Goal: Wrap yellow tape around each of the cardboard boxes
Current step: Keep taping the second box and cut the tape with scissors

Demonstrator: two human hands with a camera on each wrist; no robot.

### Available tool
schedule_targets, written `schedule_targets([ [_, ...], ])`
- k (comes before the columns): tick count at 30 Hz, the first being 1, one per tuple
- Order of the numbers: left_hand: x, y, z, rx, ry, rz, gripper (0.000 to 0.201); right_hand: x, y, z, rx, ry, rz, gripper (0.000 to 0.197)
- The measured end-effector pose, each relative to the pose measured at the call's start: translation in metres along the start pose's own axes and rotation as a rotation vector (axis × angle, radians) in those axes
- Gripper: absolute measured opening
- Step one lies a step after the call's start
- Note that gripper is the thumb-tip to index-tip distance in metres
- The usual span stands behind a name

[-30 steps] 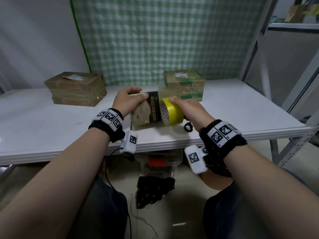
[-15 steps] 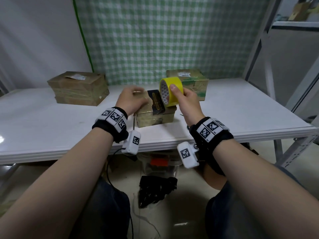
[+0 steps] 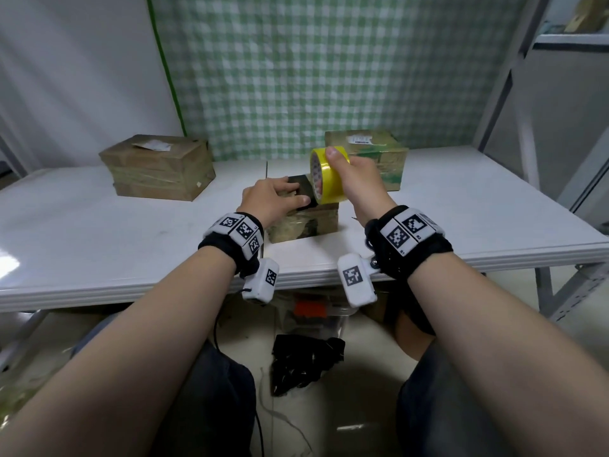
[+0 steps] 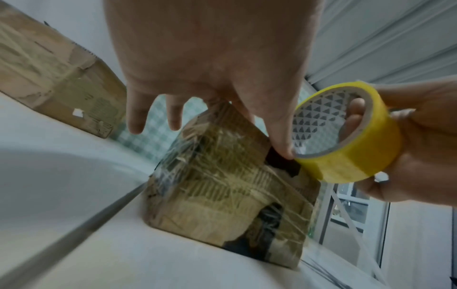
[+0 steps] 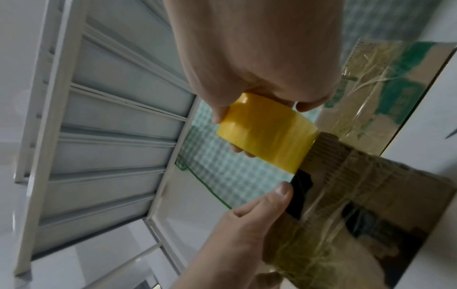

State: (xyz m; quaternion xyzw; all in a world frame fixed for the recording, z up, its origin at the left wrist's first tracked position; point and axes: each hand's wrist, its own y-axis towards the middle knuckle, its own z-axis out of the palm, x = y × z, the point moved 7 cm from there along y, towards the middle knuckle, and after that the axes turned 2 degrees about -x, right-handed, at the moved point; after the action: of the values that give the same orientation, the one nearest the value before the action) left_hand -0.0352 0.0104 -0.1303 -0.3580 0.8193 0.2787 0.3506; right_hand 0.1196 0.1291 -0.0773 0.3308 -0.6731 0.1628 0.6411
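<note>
One small cardboard box [image 3: 301, 222], criss-crossed with glossy tape, sits on the white worktop [image 3: 99, 232] under the left hand's [image 3: 270, 199] spread fingers while the right hand [image 3: 361, 183] grips a yellow tape roll [image 3: 326, 176] at its top edge.

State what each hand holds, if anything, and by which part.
The right hand grips the yellow tape roll, fingers through its core. The left hand holds down the small cardboard box at its top.

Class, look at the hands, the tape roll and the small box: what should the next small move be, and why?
Probably draw the yellow tape roll across the top of the small box. The right hand grips the roll at the box's top edge, while the left hand holds the box down on the table.
</note>
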Motion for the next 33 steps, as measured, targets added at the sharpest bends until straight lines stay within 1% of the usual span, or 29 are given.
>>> schedule_targets([
  [3,0.000,-0.002,0.001,-0.003,0.094,0.009,0.072,-0.002,-0.006,-0.007,0.018,0.003,0.012,0.045],
  [6,-0.003,-0.004,0.006,0.023,0.223,0.034,0.063,-0.004,-0.016,-0.010,0.013,-0.045,0.030,0.047],
  [8,-0.007,-0.004,0.009,0.057,0.241,0.067,0.063,-0.002,-0.021,-0.007,0.012,-0.048,0.003,0.048],
  [10,-0.008,-0.002,0.010,0.074,0.210,0.083,0.064,-0.001,-0.021,-0.005,0.004,-0.035,-0.006,0.048],
  [13,-0.006,-0.001,0.008,0.044,0.150,0.079,0.063,0.003,-0.019,-0.003,-0.023,-0.045,0.006,0.051],
  [16,-0.008,-0.003,0.007,0.046,0.110,0.077,0.060,0.016,-0.021,-0.005,-0.022,-0.062,0.028,0.056],
  [18,-0.010,-0.003,0.005,0.048,0.099,0.083,0.060,0.020,-0.022,-0.008,0.000,-0.062,0.023,0.052],
  [23,-0.009,-0.005,0.006,0.050,0.062,0.081,0.059,0.011,-0.029,-0.019,0.035,-0.033,0.102,0.029],
  [26,-0.010,-0.005,0.005,0.046,0.057,0.082,0.059,0.008,-0.032,-0.022,0.053,-0.001,0.139,0.025],
  [29,-0.009,-0.005,0.005,0.056,0.032,0.075,0.060,0.001,-0.036,-0.022,0.070,-0.036,0.165,0.024],
  [33,-0.011,-0.006,0.005,0.059,0.022,0.082,0.060,-0.004,-0.041,-0.022,0.095,-0.002,0.199,0.031],
])
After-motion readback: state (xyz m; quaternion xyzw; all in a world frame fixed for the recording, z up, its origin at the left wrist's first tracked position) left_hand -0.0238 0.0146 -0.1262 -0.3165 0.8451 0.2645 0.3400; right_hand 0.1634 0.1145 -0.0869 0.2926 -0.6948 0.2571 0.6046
